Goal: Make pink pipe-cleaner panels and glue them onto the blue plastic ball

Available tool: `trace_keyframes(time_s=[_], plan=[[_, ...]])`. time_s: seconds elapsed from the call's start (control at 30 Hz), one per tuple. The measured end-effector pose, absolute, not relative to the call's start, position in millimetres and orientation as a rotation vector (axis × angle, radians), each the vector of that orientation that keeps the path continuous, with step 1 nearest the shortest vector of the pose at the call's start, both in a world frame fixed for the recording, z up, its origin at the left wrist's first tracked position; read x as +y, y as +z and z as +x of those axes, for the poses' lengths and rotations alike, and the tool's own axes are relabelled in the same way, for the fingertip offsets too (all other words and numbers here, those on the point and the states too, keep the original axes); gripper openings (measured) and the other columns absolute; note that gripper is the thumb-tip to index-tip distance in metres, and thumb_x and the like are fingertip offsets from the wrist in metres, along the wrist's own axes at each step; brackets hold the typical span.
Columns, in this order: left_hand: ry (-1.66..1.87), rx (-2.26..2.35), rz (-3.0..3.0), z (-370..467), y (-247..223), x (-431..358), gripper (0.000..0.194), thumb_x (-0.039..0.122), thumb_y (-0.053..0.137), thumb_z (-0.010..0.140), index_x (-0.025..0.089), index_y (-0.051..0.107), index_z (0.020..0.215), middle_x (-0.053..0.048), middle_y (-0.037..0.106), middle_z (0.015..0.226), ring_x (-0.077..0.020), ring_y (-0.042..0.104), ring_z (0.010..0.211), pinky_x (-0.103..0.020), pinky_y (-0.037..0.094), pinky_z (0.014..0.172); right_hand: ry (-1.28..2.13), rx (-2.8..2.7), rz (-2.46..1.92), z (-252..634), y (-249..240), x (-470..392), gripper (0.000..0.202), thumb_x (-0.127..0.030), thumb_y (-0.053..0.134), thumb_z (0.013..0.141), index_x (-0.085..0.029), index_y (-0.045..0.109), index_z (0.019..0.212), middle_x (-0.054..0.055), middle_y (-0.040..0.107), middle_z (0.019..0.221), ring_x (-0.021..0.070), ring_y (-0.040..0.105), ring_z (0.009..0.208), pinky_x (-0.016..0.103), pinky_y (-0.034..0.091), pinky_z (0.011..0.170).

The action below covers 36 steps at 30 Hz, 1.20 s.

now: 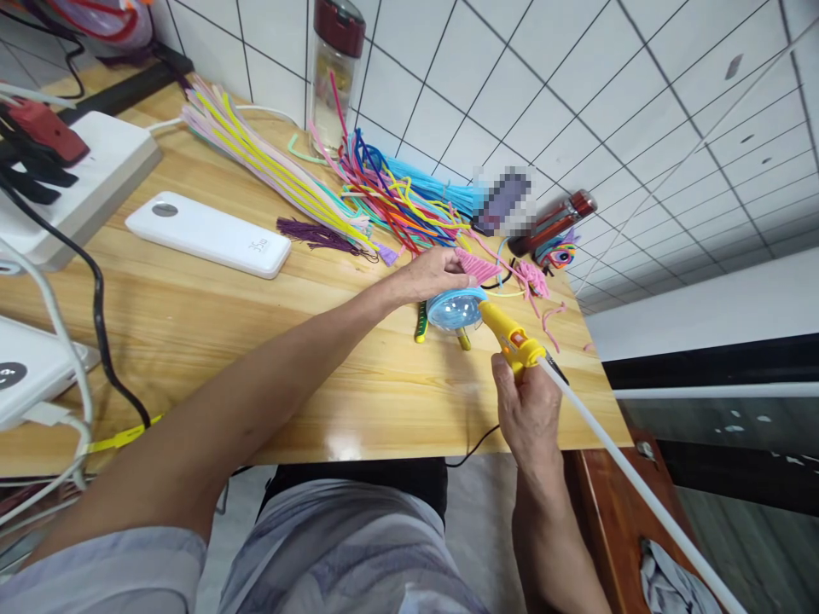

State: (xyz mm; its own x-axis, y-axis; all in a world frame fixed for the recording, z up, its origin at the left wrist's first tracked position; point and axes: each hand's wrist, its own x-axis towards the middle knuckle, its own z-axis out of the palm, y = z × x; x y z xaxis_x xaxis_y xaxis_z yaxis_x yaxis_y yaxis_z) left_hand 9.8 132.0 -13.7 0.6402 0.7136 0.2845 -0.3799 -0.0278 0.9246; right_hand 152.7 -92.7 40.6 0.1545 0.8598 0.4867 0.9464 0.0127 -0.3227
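My left hand [430, 277] pinches a pink ribbed triangular piece [479, 266], which looks built from rows of pipe cleaners. Just beneath it is a clear plastic dome [451, 314] with a light blue fuzzy rim; whether my left hand also grips that rim is hidden. Wrapped around the handle of a yellow glue gun [512, 334], my right hand [530, 411] points its nozzle at the blue rim. A long white glue stick [633, 473] sticks out of the gun's back. Green and yellow tool handles [421, 322] show from under the dome.
Bundled pipe cleaners [409, 200] lie along the tiled wall, near a glass bottle [336, 77] and a dark red cylinder [555, 222]. Purple strands [320, 234] lie left of my left hand. A white power bank [208, 233] and a power strip [95, 183] with cables occupy the left.
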Motion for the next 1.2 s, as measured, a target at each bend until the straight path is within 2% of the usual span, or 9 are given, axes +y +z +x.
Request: trace_keyframes(time_s=[0.33,0.43,0.53,0.63,0.7,0.8,0.9,1.1,1.2], plan=[[0.894,0.325,1.349,9.4,-13.0,132.2,0.026,0.017,0.085,0.079,0.010,0.077,0.103,-0.012,0.085,0.105,-0.0252,0.081,0.102,-0.042,0.064,0.099,-0.137,-1.638,-1.853,153.7,40.7,-92.6,0.029,-0.045,0.062,0.095,-0.026,0.052,0.076,-0.002,0.051,0.067,0.0174,0.048,0.062,0.035,0.042,0.063],[0.892,0.322,1.346,9.0,-12.6,132.0,0.026,0.018,0.086,0.079,0.010,0.077,0.103,-0.013,0.085,0.106,-0.0251,0.081,0.102,-0.042,0.063,0.100,0.017,-1.490,-1.869,153.2,41.0,-98.0,0.032,-0.049,0.069,0.093,-0.024,0.059,0.076,-0.002,0.054,0.065,0.0162,0.048,0.058,0.034,0.043,0.061],[0.897,0.314,1.348,9.4,-13.0,132.0,0.026,0.019,0.087,0.079,0.010,0.076,0.101,-0.013,0.084,0.108,-0.0252,0.081,0.104,-0.044,0.061,0.104,0.372,-1.302,-1.678,155.7,44.9,-98.4,0.029,-0.050,0.070,0.095,-0.021,0.071,0.096,0.004,0.071,0.086,0.0164,0.057,0.066,0.033,0.047,0.064],[0.919,0.302,1.335,11.0,-14.7,132.4,0.031,0.019,0.089,0.078,0.010,0.076,0.104,-0.014,0.084,0.111,-0.0254,0.080,0.107,-0.047,0.060,0.108,0.573,-1.068,-1.434,174.3,46.1,-85.0,0.031,-0.051,0.075,0.091,-0.023,0.073,0.104,0.007,0.074,0.109,0.0148,0.060,0.075,0.031,0.050,0.066],[0.926,0.306,1.321,12.2,-16.0,132.8,0.033,0.019,0.089,0.078,0.010,0.076,0.106,-0.014,0.084,0.111,-0.0262,0.080,0.107,-0.049,0.060,0.108,0.615,-0.926,-1.397,197.0,41.4,-69.8,0.037,-0.054,0.082,0.084,-0.023,0.073,0.102,0.005,0.071,0.107,0.0132,0.059,0.075,0.028,0.050,0.065],[0.919,0.327,1.316,12.9,-16.9,133.0,0.033,0.020,0.090,0.076,0.010,0.076,0.104,-0.014,0.084,0.105,-0.0276,0.080,0.106,-0.049,0.061,0.106,0.823,-0.868,-1.476,231.9,27.8,-49.7,0.052,-0.067,0.082,0.078,-0.021,0.072,0.101,-0.001,0.056,0.080,0.0133,0.053,0.066,0.027,0.047,0.057],[0.914,0.345,1.315,12.1,-16.3,132.5,0.033,0.022,0.090,0.074,0.011,0.076,0.102,-0.013,0.084,0.103,-0.0277,0.081,0.103,-0.047,0.062,0.103,0.947,-0.912,-1.516,243.6,17.8,-46.0,0.053,-0.067,0.079,0.082,-0.020,0.071,0.106,-0.003,0.050,0.077,0.0137,0.052,0.065,0.028,0.048,0.058],[0.910,0.379,1.320,9.7,-13.3,130.3,0.029,0.019,0.087,0.077,0.011,0.077,0.103,-0.013,0.085,0.105,-0.0264,0.081,0.104,-0.044,0.063,0.101,0.725,-1.139,-1.481,204.2,37.1,-73.4,0.034,-0.054,0.071,0.092,-0.022,0.066,0.100,0.009,0.071,0.112,0.0140,0.059,0.069,0.031,0.047,0.061],[0.904,0.392,1.332,8.0,-11.0,129.0,0.028,0.020,0.085,0.078,0.011,0.077,0.103,-0.012,0.085,0.105,-0.0255,0.081,0.103,-0.043,0.063,0.100,0.699,-1.311,-1.574,195.7,52.4,-80.6,0.034,-0.054,0.070,0.095,-0.020,0.070,0.100,0.008,0.074,0.102,0.0155,0.058,0.069,0.033,0.046,0.065]])
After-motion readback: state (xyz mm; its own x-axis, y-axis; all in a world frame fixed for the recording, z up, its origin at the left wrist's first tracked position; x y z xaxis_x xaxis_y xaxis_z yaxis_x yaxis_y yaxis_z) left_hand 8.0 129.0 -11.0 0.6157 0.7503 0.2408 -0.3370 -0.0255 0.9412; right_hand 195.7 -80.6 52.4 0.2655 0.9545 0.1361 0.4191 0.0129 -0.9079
